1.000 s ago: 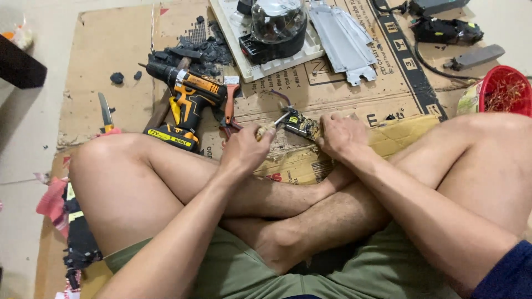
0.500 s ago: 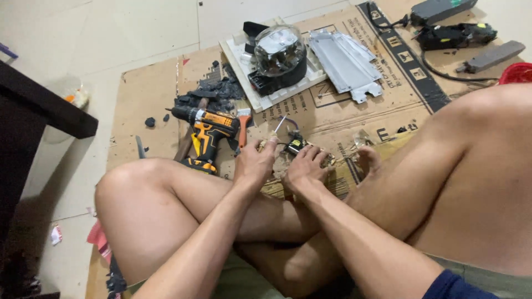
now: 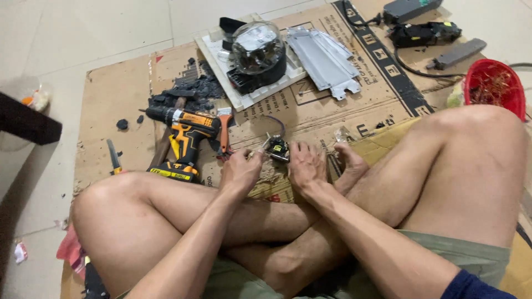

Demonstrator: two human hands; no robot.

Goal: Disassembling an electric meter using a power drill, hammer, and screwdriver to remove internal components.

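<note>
One small black part (image 3: 277, 148) with a yellow label and thin wires is gripped between the left hand (image 3: 240, 171) and right hand (image 3: 306, 166); one orange drill (image 3: 185, 138) is seen beside them.

We sit cross-legged on flattened cardboard (image 3: 111, 105). Our left hand (image 3: 239, 173) and right hand (image 3: 306, 166) meet over a small black part (image 3: 277, 148), fingers closed around it. At ten o'clock from the hands lies an orange-and-black cordless drill (image 3: 185, 138), with black debris (image 3: 188, 91) beyond it. At twelve o'clock a clear dome lamp (image 3: 257, 47) sits on a white tray (image 3: 213, 52). At two o'clock stands a red basket (image 3: 496, 86).
</note>
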